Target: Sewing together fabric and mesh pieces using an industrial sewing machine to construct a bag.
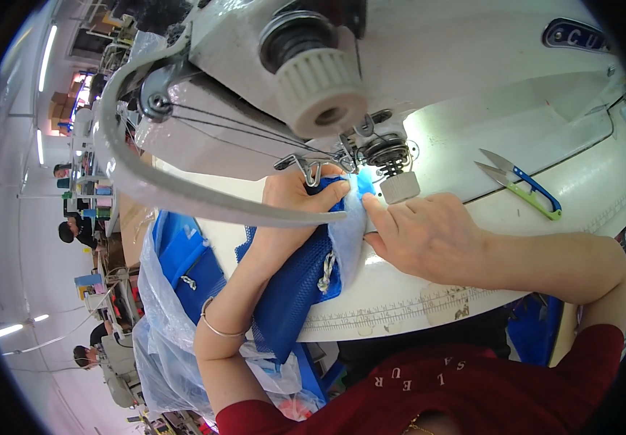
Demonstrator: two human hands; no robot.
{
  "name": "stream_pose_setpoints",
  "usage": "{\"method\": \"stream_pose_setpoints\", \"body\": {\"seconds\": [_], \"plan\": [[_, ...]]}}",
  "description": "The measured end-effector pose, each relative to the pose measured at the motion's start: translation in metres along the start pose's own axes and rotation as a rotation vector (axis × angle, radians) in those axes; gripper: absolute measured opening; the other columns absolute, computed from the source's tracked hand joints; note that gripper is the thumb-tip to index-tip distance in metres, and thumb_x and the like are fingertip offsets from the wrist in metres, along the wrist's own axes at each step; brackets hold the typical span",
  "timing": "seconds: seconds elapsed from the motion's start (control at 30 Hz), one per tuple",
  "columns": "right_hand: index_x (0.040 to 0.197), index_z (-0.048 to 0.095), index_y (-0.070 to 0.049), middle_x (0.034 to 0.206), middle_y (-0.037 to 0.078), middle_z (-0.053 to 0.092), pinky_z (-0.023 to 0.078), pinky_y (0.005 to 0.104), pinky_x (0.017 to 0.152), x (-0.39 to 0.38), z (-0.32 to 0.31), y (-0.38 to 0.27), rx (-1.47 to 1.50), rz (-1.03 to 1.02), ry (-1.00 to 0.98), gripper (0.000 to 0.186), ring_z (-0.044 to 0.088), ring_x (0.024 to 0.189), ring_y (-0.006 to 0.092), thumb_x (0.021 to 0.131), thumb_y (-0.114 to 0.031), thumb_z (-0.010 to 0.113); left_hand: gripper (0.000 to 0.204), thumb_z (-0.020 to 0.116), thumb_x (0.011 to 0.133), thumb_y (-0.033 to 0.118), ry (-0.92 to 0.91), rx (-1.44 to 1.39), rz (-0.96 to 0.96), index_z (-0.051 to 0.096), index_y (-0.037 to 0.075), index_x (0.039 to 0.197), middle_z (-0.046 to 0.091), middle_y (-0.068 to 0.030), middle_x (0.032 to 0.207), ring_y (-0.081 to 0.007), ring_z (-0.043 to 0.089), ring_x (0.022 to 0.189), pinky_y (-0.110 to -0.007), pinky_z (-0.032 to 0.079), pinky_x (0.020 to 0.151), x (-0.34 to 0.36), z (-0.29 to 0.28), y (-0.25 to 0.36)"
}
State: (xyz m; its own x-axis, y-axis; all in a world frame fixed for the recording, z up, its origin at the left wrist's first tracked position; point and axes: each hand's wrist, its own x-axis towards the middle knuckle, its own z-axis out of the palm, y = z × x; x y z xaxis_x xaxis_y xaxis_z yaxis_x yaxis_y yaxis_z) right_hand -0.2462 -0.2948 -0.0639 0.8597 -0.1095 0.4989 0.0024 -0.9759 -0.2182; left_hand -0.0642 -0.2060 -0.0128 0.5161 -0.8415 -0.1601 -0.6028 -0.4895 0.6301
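Under the sewing machine's head [392, 145], a piece of blue mesh fabric [291, 290] with a pale light-blue strip [349, 246] lies on the machine bed. My left hand [291, 199] is closed on its upper end, thumb pressed on top, close to the lit needle area. A speckled drawcord [326, 272] hangs from the strip. My right hand [429, 235] rests at the strip's right edge with its fingers curled. Its index finger reaches toward the needle, and a small dark sliver shows by the thumb; what it grips I cannot make out. The needle itself is hidden.
Thread snips [523, 185] with blue and green handles lie on the bed to the right. A white curved guard [204, 199] crosses above my left hand. More blue fabric pieces [182, 250] and clear plastic sheeting [164, 348] are at left. A printed ruler [400, 308] follows the front edge.
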Motion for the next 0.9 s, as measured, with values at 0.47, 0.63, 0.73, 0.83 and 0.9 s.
{"method": "stream_pose_setpoints", "body": {"seconds": [0.47, 0.63, 0.73, 0.83, 0.9], "plan": [[0.115, 0.059, 0.003, 0.055, -0.002, 0.05, 0.033, 0.0302, 0.037, 0.005, -0.004, 0.003, 0.025, 0.047, -0.059, 0.052, 0.049, 0.041, 0.0127, 0.077, -0.03, 0.073, 0.028, 0.072, 0.078, 0.028, -0.141, 0.176, -0.184, 0.07, 0.003, 0.09, 0.066, -0.0091, 0.075, -0.0144, 0.06, 0.069, -0.031, 0.048, 0.064, 0.004, -0.017, 0.032], [0.093, 0.059, -0.003, 0.054, -0.002, 0.05, 0.034, 0.03, 0.036, 0.009, -0.01, 0.001, 0.0, 0.045, -0.057, 0.033, 0.05, 0.041, 0.0135, 0.08, -0.03, 0.071, 0.027, 0.074, 0.079, 0.02, -0.139, -0.071, 0.065, 0.069, -0.001, 0.096, 0.067, -0.0053, 0.084, -0.01, 0.056, 0.076, -0.026, 0.046, 0.068, 0.017, -0.002, -0.01], [0.079, 0.059, -0.005, 0.053, -0.001, 0.052, 0.037, 0.0291, 0.037, 0.012, -0.011, 0.002, -0.009, 0.063, -0.08, 0.026, 0.054, 0.044, 0.0139, 0.082, -0.029, 0.069, 0.026, 0.074, 0.079, 0.019, -0.166, -0.072, 0.028, 0.07, -0.001, 0.094, 0.067, -0.0044, 0.082, -0.0089, 0.056, 0.074, -0.026, 0.046, 0.067, 0.012, -0.01, 0.009], [0.088, 0.064, -0.003, 0.052, -0.002, 0.051, 0.037, 0.0292, 0.037, 0.013, -0.014, 0.002, -0.033, 0.032, -0.086, 0.027, 0.054, 0.043, 0.0138, 0.082, -0.029, 0.068, 0.026, 0.075, 0.078, 0.02, -0.227, -0.068, 0.06, 0.07, -0.002, 0.091, 0.067, -0.0044, 0.081, -0.0081, 0.056, 0.072, -0.025, 0.046, 0.065, 0.011, -0.009, -0.002], [0.094, 0.066, -0.001, 0.051, -0.002, 0.051, 0.037, 0.0293, 0.037, 0.013, -0.013, 0.003, -0.054, 0.015, -0.093, 0.03, 0.053, 0.043, 0.0136, 0.083, -0.029, 0.068, 0.026, 0.075, 0.078, 0.02, -0.246, -0.059, 0.044, 0.07, -0.002, 0.091, 0.068, -0.005, 0.081, -0.0081, 0.056, 0.071, -0.025, 0.046, 0.065, 0.011, -0.011, 0.0]]}}
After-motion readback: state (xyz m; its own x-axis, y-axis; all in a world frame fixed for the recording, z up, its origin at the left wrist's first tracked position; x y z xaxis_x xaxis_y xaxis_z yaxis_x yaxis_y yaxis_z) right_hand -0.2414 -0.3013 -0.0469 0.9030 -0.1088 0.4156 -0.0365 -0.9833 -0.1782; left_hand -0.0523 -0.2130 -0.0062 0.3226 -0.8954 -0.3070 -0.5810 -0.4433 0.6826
